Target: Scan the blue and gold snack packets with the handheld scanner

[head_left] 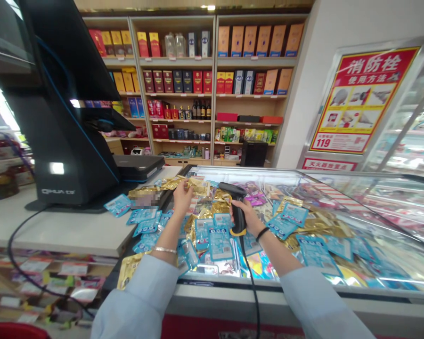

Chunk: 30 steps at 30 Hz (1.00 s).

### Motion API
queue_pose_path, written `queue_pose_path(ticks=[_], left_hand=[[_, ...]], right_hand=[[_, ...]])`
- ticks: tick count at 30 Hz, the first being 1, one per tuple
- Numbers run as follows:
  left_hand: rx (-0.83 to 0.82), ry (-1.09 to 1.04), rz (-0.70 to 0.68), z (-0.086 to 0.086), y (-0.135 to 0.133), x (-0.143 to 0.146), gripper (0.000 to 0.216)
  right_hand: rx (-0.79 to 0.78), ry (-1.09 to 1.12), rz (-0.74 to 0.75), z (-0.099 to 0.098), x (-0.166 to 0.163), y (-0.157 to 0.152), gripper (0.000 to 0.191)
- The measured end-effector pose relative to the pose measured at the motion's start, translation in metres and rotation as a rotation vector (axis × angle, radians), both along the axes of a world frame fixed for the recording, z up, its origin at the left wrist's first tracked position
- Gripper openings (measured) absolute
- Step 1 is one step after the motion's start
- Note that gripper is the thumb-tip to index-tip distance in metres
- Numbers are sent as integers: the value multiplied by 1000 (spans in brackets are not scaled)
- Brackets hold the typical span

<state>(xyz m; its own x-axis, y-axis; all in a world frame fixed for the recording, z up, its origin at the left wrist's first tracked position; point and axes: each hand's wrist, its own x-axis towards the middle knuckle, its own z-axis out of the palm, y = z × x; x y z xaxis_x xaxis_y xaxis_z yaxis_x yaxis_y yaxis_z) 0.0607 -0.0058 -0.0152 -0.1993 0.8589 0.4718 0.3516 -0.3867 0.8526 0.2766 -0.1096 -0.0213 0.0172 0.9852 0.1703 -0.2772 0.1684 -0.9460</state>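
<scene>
My right hand (246, 217) is closed round the grip of a black barcode scanner (235, 200), whose head points left toward a gold packet (199, 187). My left hand (182, 197) pinches that gold packet and holds it up just in front of the scanner. Both hands hover over a glass freezer lid (342, 197) strewn with several blue packets (219, 242) and gold packets (221, 207). The scanner's black cable (251, 282) hangs down toward me.
A black checkout terminal (69, 141) stands on the white counter (63, 230) at left, with a cable trailing off it. Shelves of boxed goods and bottles (198, 80) fill the back wall. A red fire-hydrant notice (360, 99) hangs at right.
</scene>
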Motion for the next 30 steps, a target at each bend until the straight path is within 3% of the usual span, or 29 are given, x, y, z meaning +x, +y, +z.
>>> queue_pose_path(ticks=[23, 26, 30], left_hand=[[66, 198, 158, 5, -4, -3, 32], [-5, 246, 128, 5, -6, -3, 29], [-233, 398, 113, 4, -8, -2, 27]], right_hand=[[4, 19, 33, -2, 2, 0, 31], [1, 38, 37, -4, 3, -1, 32], [-19, 54, 30, -11, 6, 3, 35]])
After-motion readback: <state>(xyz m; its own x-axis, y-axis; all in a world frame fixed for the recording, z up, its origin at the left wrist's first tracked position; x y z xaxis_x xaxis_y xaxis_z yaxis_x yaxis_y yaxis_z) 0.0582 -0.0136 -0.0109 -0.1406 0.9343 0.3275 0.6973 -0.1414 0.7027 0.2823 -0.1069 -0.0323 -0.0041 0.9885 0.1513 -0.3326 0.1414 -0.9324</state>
